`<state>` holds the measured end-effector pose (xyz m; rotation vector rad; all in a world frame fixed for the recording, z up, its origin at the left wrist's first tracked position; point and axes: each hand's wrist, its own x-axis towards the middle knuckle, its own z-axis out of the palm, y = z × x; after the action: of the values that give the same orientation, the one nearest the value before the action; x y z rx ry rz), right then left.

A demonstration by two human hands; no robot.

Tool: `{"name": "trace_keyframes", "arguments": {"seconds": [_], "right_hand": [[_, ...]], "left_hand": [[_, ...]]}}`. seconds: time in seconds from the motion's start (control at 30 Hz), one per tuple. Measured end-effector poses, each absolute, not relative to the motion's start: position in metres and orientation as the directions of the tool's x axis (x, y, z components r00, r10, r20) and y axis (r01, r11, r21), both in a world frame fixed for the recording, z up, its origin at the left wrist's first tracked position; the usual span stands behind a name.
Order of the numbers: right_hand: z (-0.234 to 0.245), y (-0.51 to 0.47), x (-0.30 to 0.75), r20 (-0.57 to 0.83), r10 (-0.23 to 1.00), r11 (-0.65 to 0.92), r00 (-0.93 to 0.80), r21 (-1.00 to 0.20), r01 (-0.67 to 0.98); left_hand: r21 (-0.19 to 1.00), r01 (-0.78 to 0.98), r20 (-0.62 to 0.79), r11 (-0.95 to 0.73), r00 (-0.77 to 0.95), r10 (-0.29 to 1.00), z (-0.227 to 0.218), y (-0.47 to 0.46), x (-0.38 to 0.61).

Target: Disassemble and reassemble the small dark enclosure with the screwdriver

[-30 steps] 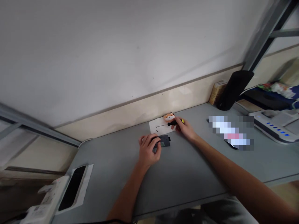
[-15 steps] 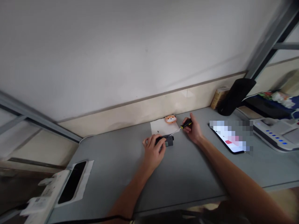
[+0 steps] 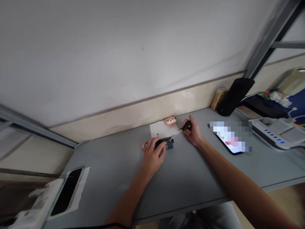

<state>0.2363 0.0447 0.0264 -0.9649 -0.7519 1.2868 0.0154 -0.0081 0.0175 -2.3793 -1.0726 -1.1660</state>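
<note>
One black device [image 3: 167, 143], its small label [image 3: 170, 146] unreadable, is gripped by left fingers [image 3: 160, 148], one screwdriver [image 3: 185, 127] by right fingers [image 3: 192, 121].

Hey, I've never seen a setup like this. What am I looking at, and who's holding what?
There's no machine: a person works bare-handed, and every picture comes from one camera worn on their head, looking forward and down. Their left hand steadies a small dark box on the gray table. Their right hand holds a black and yellow screwdriver, its tip at the box; whether it touches is too small to tell. Behind the box lies white paper, with an orange animal-faced trinket at its far side. A lit phone, partly blurred out, lies to the right.
</note>
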Motion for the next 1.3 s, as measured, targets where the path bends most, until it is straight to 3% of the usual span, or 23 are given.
{"name": "trace_keyframes", "arguments": {"seconds": [1.0,1.3], "right_hand": [[0.029,0.044,0.2358,-0.098,0.988,-0.034,0.116,-0.888,-0.458],[0.0247,0.0469,0.2332,-0.093,0.977,0.018,0.19,-0.858,-0.513]], "left_hand": [[0.014,0.704,0.774,-0.71,0.442,0.453,0.0147,-0.0037,0.0166],[-0.024,0.728,0.742,-0.685,0.472,0.475,0.0172,-0.0051,0.0166]]}}
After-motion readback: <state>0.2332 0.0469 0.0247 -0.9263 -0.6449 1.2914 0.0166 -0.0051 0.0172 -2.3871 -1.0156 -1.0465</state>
